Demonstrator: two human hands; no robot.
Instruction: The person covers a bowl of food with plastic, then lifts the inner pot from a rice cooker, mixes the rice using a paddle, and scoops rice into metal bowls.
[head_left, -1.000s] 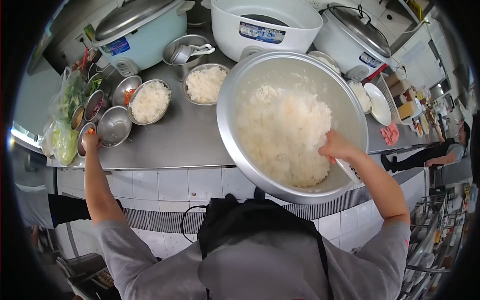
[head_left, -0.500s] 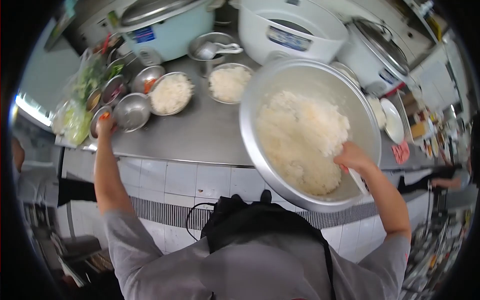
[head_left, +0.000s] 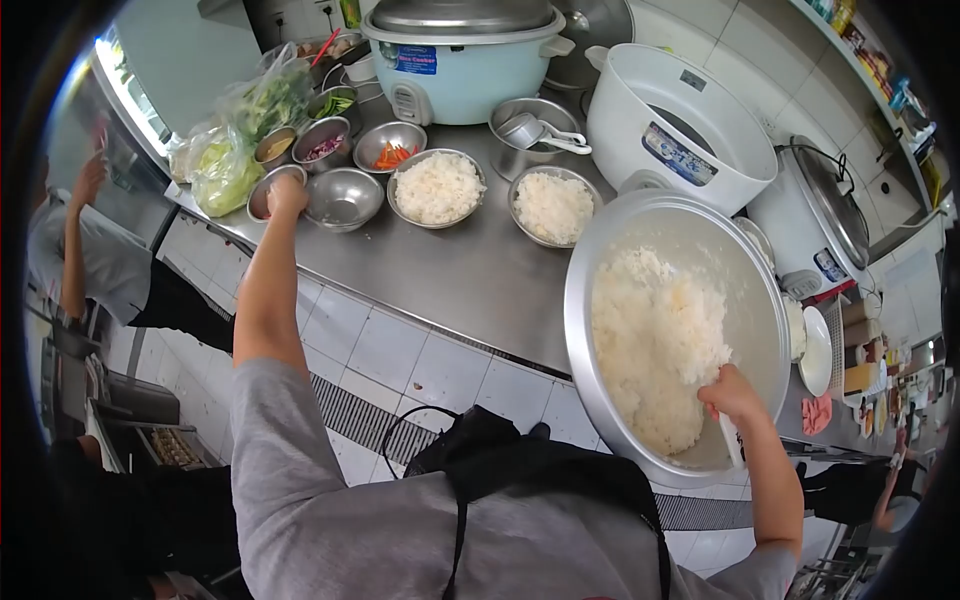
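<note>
My left hand [head_left: 288, 195] reaches into a small metal bowl [head_left: 258, 203] at the table's left front. Its fingers are closed and partly hidden, so what they hold does not show. Beside it stands an empty metal bowl [head_left: 343, 200]. My right hand [head_left: 733, 394] is closed round a white-handled utensil [head_left: 732, 438] inside a big metal pot [head_left: 577, 330]. The utensil's working end is hidden. Loose white rice [head_left: 655, 350] covers the pot's bottom. Two metal bowls heaped with rice, a left one [head_left: 438, 188] and a right one [head_left: 553, 207], stand between my hands.
Behind are bowls of orange strips [head_left: 393, 155], purple pieces [head_left: 323, 148] and bagged greens [head_left: 235, 165]. A blue rice cooker [head_left: 460, 75], a pot with ladles [head_left: 528, 130] and a white cooker body [head_left: 680, 110] line the back. Another person [head_left: 85, 235] stands at left.
The view has swung left, so the table appears shifted right. My left hand remains at the small bowl, and my right hand stays in the rice pot on the utensil.
</note>
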